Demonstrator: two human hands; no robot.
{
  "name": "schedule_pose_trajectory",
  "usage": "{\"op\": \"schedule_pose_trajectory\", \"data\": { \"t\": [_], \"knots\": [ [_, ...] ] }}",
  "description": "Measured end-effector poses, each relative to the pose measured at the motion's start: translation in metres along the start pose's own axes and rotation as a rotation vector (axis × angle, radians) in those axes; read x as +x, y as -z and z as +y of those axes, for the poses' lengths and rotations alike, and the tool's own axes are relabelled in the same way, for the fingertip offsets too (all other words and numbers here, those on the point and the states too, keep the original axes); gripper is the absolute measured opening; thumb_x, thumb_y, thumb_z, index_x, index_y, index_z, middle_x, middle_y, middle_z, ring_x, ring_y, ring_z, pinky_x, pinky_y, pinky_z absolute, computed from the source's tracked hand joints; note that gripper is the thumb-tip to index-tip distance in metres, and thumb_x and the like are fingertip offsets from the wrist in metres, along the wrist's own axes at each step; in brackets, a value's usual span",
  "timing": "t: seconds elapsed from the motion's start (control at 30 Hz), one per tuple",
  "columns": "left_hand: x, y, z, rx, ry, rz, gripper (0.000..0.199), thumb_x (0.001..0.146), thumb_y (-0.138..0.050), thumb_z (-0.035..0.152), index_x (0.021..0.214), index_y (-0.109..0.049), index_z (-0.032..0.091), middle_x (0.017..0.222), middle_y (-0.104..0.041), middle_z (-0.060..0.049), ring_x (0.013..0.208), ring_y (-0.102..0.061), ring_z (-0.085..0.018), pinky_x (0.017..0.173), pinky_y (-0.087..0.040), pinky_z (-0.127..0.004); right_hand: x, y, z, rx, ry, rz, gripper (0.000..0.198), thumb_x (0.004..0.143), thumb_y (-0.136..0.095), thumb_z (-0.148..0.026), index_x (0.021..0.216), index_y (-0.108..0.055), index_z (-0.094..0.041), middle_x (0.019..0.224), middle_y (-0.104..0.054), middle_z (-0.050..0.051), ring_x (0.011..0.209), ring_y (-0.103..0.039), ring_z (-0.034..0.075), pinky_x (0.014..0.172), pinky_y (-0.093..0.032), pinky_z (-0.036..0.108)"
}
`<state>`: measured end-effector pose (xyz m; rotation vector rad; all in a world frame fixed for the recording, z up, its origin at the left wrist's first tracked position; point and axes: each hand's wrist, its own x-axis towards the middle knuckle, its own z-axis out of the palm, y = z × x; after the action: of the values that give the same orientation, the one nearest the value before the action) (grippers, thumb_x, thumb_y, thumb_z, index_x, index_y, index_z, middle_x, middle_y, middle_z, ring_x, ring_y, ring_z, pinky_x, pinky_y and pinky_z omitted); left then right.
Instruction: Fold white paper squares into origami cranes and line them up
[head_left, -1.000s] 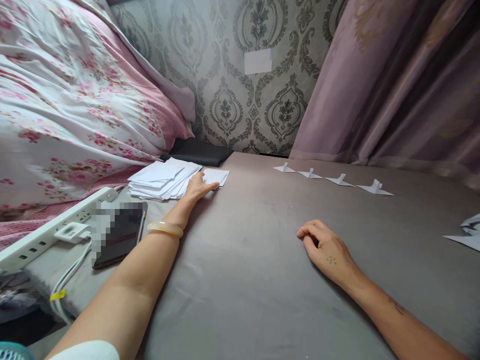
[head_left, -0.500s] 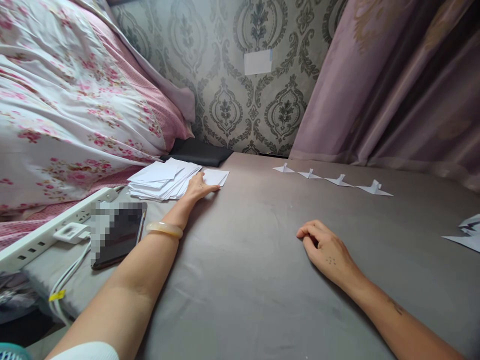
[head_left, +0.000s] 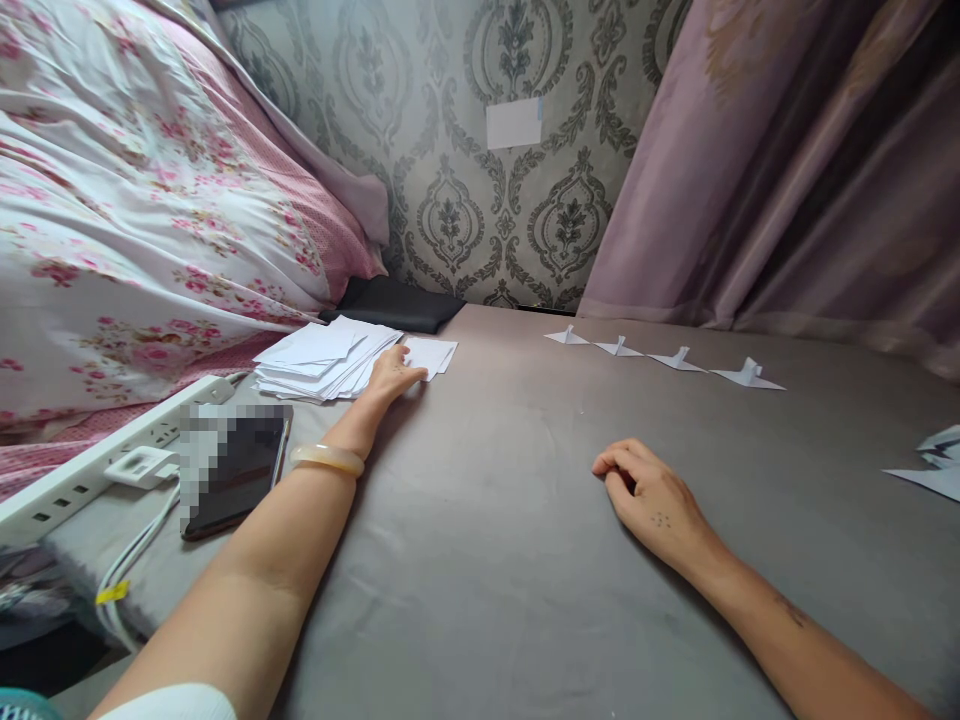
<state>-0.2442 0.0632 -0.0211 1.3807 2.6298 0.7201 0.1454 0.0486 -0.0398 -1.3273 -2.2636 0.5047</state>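
Observation:
At the right edge of a tall stack of white paper (head_left: 326, 355), my left hand (head_left: 394, 372) reaches over a few loose paper sheets (head_left: 433, 352). Its thumb is stretched away from the fingers and lies by the near edge of those sheets. The fingertips are partly hidden, and no sheet is lifted. My right hand (head_left: 651, 495) rests on the grey tabletop (head_left: 480, 560) with its fingers curled in, and nothing shows in it. Beyond it, several folded white paper pieces (head_left: 748, 374) stand in a row, each with a small upright tab.
To the left lie a dark phone (head_left: 244, 470), a white power strip (head_left: 97, 465) and white cables (head_left: 139, 545). A black flat item (head_left: 397, 305) sits behind the stack. More folded paper (head_left: 930, 478) is at the right edge. A purple curtain (head_left: 675, 200) hangs at the back right.
My left thumb has drawn in to the left, closer to the fingers, over the loose sheets. My right hand stays where it was.

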Motion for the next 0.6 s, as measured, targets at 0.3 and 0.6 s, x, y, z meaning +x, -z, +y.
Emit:
{"op": "schedule_pose_trajectory", "data": {
  "t": [0.3, 0.6],
  "knots": [
    [0.005, 0.003, 0.004, 0.181, 0.009, -0.023, 0.037, 0.073, -0.059, 0.038, 0.100, -0.071, 0.015, 0.099, -0.071, -0.011, 0.100, -0.064, -0.030, 0.082, -0.049, -0.031, 0.000, -0.001, 0.000, 0.005, -0.008, 0.006, 0.017, 0.083, -0.043, -0.019, 0.077, -0.059, -0.024, 0.097, -0.062, -0.002, 0.054, -0.046, 0.009, 0.059, -0.039, 0.027],
    [0.021, 0.004, 0.024, 0.320, 0.077, -0.072, 0.066, 0.064, -0.063, 0.060, 0.106, -0.068, 0.010, 0.113, -0.065, -0.023, 0.108, -0.059, -0.041, 0.083, -0.049, -0.041, 0.000, 0.001, -0.004, 0.016, 0.007, 0.015, 0.019, 0.082, -0.041, -0.016, 0.077, -0.059, -0.023, 0.094, -0.062, 0.000, 0.061, -0.050, 0.011, 0.063, -0.038, 0.027]
  ]
}}
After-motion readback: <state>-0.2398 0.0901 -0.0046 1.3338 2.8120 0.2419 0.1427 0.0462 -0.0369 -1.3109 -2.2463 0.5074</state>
